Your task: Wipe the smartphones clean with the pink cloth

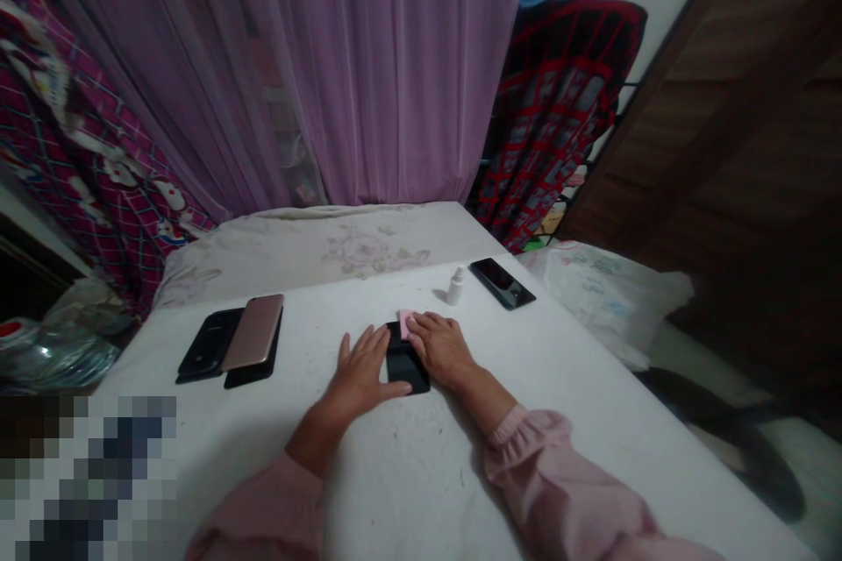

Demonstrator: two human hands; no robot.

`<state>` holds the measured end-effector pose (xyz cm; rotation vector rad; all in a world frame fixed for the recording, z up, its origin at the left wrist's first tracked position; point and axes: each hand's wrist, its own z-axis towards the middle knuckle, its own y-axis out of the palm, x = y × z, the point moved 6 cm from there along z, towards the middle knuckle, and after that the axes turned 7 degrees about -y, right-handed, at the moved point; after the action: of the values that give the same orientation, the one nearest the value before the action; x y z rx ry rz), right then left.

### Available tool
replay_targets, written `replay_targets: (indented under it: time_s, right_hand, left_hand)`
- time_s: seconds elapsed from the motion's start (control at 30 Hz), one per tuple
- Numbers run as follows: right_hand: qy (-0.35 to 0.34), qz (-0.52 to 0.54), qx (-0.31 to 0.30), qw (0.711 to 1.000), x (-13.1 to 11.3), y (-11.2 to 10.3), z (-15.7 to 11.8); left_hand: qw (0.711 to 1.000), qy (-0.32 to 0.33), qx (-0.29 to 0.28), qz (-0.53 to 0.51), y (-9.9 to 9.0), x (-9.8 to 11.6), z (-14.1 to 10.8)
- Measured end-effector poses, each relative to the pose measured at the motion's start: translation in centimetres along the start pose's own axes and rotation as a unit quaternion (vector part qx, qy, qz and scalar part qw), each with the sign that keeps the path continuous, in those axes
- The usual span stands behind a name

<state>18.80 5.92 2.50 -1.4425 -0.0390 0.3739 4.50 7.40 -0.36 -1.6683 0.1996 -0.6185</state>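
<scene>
A black phone lies flat on the white table, between my two hands. My left hand is spread along its left side, fingers apart, with the thumb at its lower edge. My right hand presses a small pink cloth onto the phone's upper part, and its fingers cover some of the cloth and screen. Beyond my right hand a small white bottle stands upright. Another dark phone with a shiny surface lies to the right of the bottle.
At the left lie a rose-gold phone, partly over a dark one, and a black phone. A floral cloth covers the table's far part. Purple curtains hang behind; a plastic bag is at the right.
</scene>
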Motion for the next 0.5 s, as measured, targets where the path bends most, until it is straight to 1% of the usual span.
replay_targets:
  time_s: [0.03,0.07,0.13,0.2,0.27,0.37,0.43,0.5]
  right_hand:
    - [0.003,0.000,0.005,1.000,0.0,-0.1,-0.4]
    - [0.007,-0.001,0.009,1.000,0.0,-0.1,-1.0]
    - [0.023,-0.005,0.021,1.000,0.0,-0.2,-2.4]
    - [0.039,-0.008,0.033,0.999,-0.1,-0.2,-3.8]
    - [0.048,-0.010,0.045,0.998,-0.4,-0.2,-4.9]
    - [0.052,-0.011,0.061,0.997,-0.8,-0.2,-5.9]
    - [0.047,-0.011,0.068,0.997,-1.0,-0.2,-6.3]
    - [0.039,-0.009,0.069,0.997,-1.1,-0.3,-6.4]
  left_hand:
    - [1.000,0.018,-0.014,0.003,-0.5,-0.6,0.4]
    - [1.000,0.025,-0.015,0.006,-1.0,-1.3,0.7]
    - [1.000,0.011,-0.002,0.013,-1.9,-2.6,1.0]
    - [1.000,-0.018,0.016,0.012,-2.2,-3.0,0.6]
    - [0.998,-0.044,0.054,0.003,-2.0,-2.2,-0.4]
    - [0.989,-0.089,0.118,-0.008,-0.8,0.2,-2.4]
    - [0.983,-0.097,0.158,-0.003,0.1,1.7,-3.4]
    - [0.977,-0.104,0.184,-0.003,0.8,2.3,-3.9]
